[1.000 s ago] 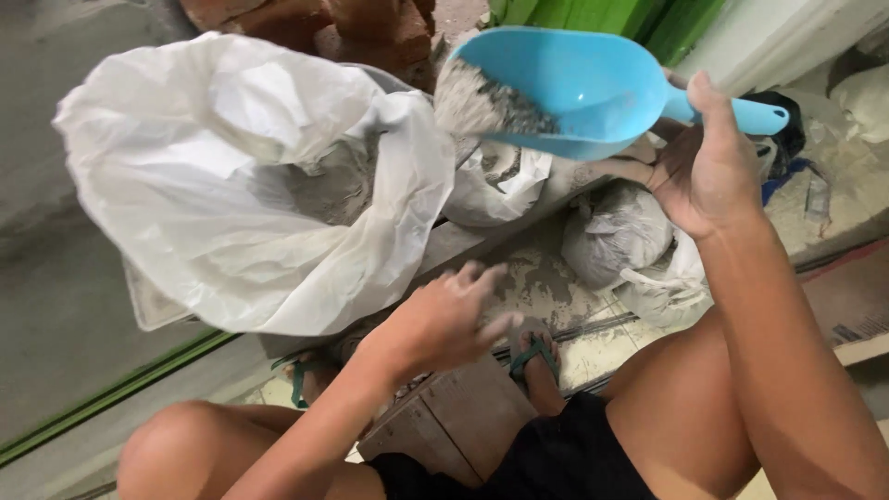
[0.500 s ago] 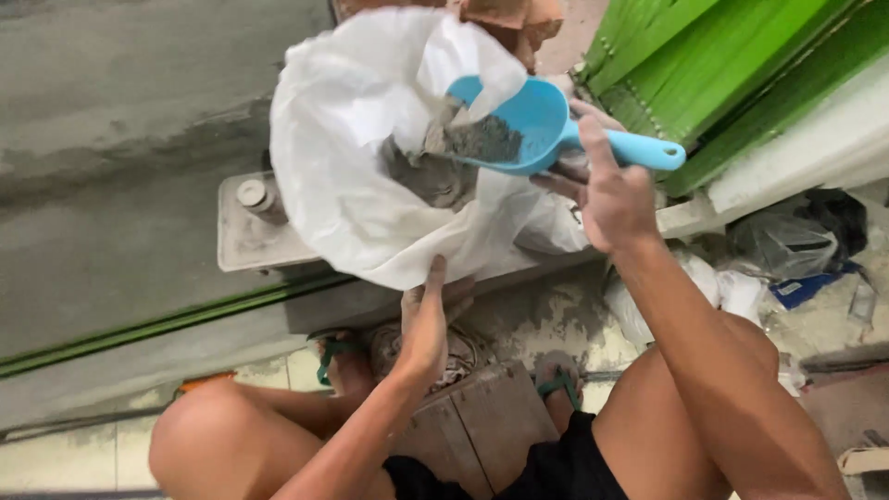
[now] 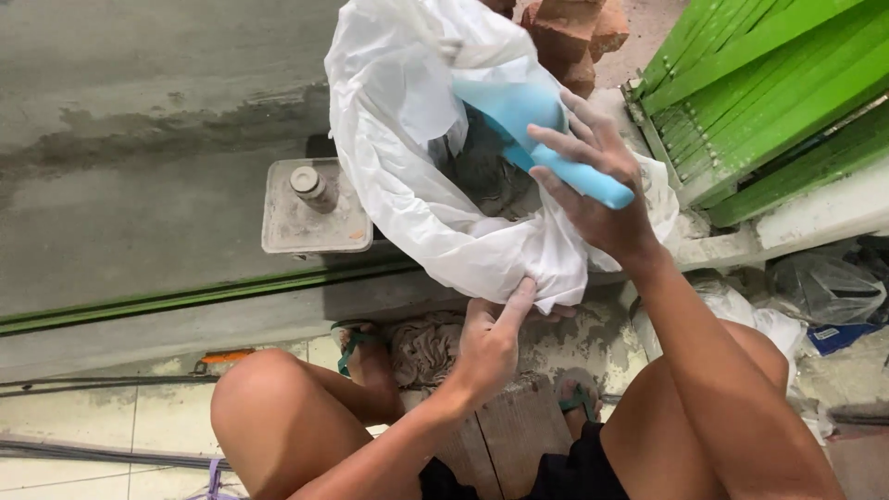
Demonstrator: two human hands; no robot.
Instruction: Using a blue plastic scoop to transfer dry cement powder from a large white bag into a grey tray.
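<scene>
Head view, sweeping from the left: bare grey concrete ran across the top, with a green strip (image 3: 185, 298) along its lower edge. Next came a dusty square metal plate (image 3: 315, 208) with 1 small round knob (image 3: 310, 183) standing on it, just beside the white plastic bag (image 3: 417, 167). Below that, the person's left knee (image 3: 269, 407) was raised, and a foot in a green-strapped sandal (image 3: 356, 344) sat on the pale floor. The left hand (image 3: 489, 343) was up under the bag, fingers pinched shut on the bag's lower edge, thumb pointing upward against the plastic. The bag stood open in the middle of the scene, mouth turned toward the camera, grey powder (image 3: 482, 171) visible inside. The blue scoop (image 3: 528, 120) was tipped down into that opening, its bowl partly covered by a fold of plastic, its handle sticking out toward the right. The right hand (image 3: 597, 199) had that handle gripped, fingers spread over it. Red-brown bricks (image 3: 574, 32) sat behind the bag at the top. Further right stood green slatted boards (image 3: 769, 83), and low at the right edge lay crumpled clear plastic (image 3: 824, 287) and a blue scrap (image 3: 838, 335). A wooden block (image 3: 505, 435) sat between the legs.
</scene>
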